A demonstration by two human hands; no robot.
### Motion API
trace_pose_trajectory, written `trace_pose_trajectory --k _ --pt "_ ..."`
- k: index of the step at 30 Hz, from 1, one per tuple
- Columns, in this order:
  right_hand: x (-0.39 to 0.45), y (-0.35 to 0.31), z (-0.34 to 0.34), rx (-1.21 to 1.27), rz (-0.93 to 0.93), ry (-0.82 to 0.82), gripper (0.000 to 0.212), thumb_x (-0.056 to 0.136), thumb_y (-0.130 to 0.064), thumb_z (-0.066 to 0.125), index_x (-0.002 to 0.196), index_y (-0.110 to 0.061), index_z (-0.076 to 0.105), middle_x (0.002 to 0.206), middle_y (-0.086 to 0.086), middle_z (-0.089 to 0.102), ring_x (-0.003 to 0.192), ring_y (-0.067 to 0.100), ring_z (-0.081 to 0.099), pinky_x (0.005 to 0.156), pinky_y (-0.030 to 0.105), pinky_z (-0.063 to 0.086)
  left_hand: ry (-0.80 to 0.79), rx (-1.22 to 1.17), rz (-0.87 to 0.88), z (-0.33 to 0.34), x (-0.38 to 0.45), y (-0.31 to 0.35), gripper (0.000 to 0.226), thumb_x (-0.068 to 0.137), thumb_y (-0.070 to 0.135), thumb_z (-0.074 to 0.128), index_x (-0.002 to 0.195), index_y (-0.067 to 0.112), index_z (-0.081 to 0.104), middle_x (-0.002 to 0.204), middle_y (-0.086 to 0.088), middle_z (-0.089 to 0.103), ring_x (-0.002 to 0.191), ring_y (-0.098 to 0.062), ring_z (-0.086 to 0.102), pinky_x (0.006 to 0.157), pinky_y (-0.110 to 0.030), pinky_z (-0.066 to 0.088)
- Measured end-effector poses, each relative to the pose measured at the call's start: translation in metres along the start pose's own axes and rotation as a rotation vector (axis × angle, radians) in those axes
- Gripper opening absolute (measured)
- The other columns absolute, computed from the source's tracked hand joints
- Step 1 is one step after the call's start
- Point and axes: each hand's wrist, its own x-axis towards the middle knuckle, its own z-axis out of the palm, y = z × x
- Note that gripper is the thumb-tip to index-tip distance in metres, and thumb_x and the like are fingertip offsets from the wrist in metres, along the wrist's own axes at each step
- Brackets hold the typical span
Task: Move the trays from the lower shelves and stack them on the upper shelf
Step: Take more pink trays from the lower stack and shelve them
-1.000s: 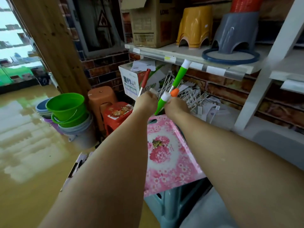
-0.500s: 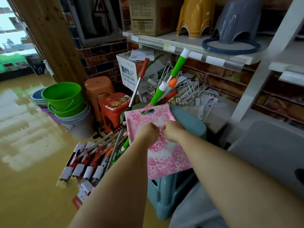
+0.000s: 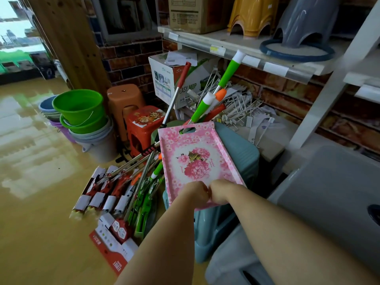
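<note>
The tray (image 3: 193, 159) is a flat pink rectangle printed all over with small blossoms, a white oval in the middle bearing large pink flowers, a raised rim and a slot handle cut through its far end. It lies tilted over a teal plastic stool (image 3: 236, 153), below the upper shelf (image 3: 242, 48). The left hand (image 3: 194, 192) and the right hand (image 3: 221, 191) sit knuckle to knuckle at the tray's near edge, fingers curled round it, both gripping it. To the left on the floor, a green bucket (image 3: 79, 106) is nested in a stack of other buckets; what is inside cannot be seen. Behind the tray, an open white box (image 3: 166, 79) marked EASY MOP holds loose papers at its top, and mop handles (image 3: 228, 76) in green, orange and red lean beside it.
</note>
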Motion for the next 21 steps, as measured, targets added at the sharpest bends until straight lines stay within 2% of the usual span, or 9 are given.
trace_pose_trajectory --k 3,6,8,10,11,15,18,20,21 --pt "-0.006 0.001 0.001 -0.050 -0.001 -0.028 0.031 0.095 -0.013 0.050 0.123 -0.003 0.059 0.102 0.014 0.058 0.092 0.027 0.057 0.075 0.027 0.039 -0.057 0.051 0.038 0.006 -0.002 0.003 0.040 0.091 0.032 0.055 0.121 0.006 0.060 0.123 -0.013 0.061 0.113 -0.028 0.057 0.093 -0.030 0.043" --pt "-0.012 0.003 -0.003 -0.081 -0.010 -0.045 0.033 0.097 -0.009 0.044 0.128 -0.002 0.054 0.125 0.018 0.057 0.113 0.031 0.056 0.087 0.033 0.044 -0.075 0.032 0.047 0.009 -0.001 0.007 0.039 0.091 0.020 0.055 0.127 0.005 0.056 0.128 -0.014 0.057 0.118 -0.029 0.053 0.095 -0.031 0.042" --pt "-0.012 0.004 -0.003 -0.111 -0.016 -0.055 0.032 0.097 -0.006 0.044 0.127 0.000 0.054 0.121 0.019 0.057 0.105 0.028 0.056 0.091 0.034 0.045 -0.081 0.077 0.049 0.011 -0.003 0.009 0.042 0.090 0.016 0.056 0.130 0.005 0.052 0.130 -0.015 0.055 0.120 -0.029 0.052 0.096 -0.031 0.043" --pt "-0.012 0.006 -0.002 -0.121 -0.017 -0.058 0.031 0.096 -0.004 0.044 0.124 0.000 0.056 0.101 0.017 0.057 0.091 0.023 0.049 0.083 0.034 0.043 -0.102 0.134 0.042 0.016 -0.002 0.010 0.042 0.089 0.016 0.059 0.128 0.005 0.054 0.129 -0.014 0.056 0.118 -0.028 0.054 0.096 -0.031 0.043" --pt "-0.013 0.007 -0.002 -0.124 -0.019 -0.052 0.030 0.095 -0.002 0.044 0.122 0.000 0.057 0.097 0.016 0.056 0.088 0.023 0.046 0.081 0.033 0.043 -0.106 0.159 0.036 0.018 -0.002 0.011 0.039 0.088 0.016 0.059 0.126 0.005 0.056 0.127 -0.013 0.058 0.116 -0.028 0.055 0.096 -0.031 0.044" --pt "-0.018 0.009 -0.004 -0.120 -0.021 -0.071 0.033 0.093 0.003 0.046 0.124 -0.001 0.058 0.112 0.020 0.056 0.094 0.025 0.051 0.086 0.035 0.044 -0.105 0.263 0.018 0.016 -0.008 0.016 0.030 0.092 0.011 0.049 0.117 0.001 0.059 0.117 -0.015 0.060 0.109 -0.027 0.058 0.092 -0.031 0.045" --pt "-0.019 0.010 -0.008 -0.097 -0.040 -0.092 0.036 0.089 0.002 0.052 0.124 -0.004 0.059 0.127 0.016 0.057 0.108 0.027 0.056 0.094 0.033 0.045 -0.121 0.291 0.042 0.009 -0.011 0.016 0.034 0.089 0.018 0.057 0.118 0.000 0.059 0.112 -0.018 0.059 0.104 -0.027 0.058 0.090 -0.032 0.046" --pt "-0.023 0.011 -0.012 -0.098 -0.052 -0.090 0.035 0.088 -0.002 0.056 0.123 -0.005 0.058 0.121 0.014 0.058 0.102 0.025 0.056 0.089 0.031 0.045 -0.110 0.272 0.034 0.004 -0.014 0.013 0.039 0.086 0.022 0.063 0.119 0.002 0.058 0.113 -0.015 0.059 0.106 -0.027 0.058 0.088 -0.030 0.046" --pt "-0.025 0.011 -0.014 -0.113 -0.056 -0.092 0.033 0.089 -0.003 0.055 0.122 -0.004 0.057 0.108 0.013 0.059 0.091 0.022 0.054 0.085 0.030 0.044 -0.100 0.264 0.038 0.001 -0.014 0.012 0.040 0.085 0.022 0.064 0.119 0.002 0.058 0.107 -0.014 0.057 0.100 -0.024 0.057 0.084 -0.029 0.045"
